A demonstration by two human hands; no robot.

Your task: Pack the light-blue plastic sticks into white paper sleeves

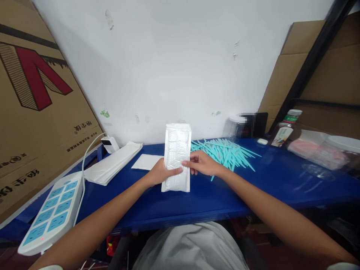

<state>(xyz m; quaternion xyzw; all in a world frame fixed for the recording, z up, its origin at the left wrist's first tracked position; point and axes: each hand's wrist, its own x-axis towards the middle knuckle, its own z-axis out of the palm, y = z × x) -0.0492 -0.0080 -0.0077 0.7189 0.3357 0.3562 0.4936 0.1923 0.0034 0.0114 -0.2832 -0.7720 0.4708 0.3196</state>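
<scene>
A white padded envelope (177,144) stands upright before me, just over the blue table. My left hand (161,173) is closed on its left edge, thumb across the front. On the right edge, my right hand (203,163) is closed too, with thumb and fingers pinching the envelope. What the envelope contains cannot be seen. Behind my left hand a second white envelope (144,162) lies flat. A loose pile of thin turquoise pointed sticks (227,152) spreads behind my right hand.
On the left are a stack of long white envelopes (112,165), a power strip (52,215) with a cable, and a small white device (109,144). To the right stand a labelled bottle (283,129), a clear jar (234,129) and a pink-filled plastic bag (316,150). Cardboard (36,112) leans at left.
</scene>
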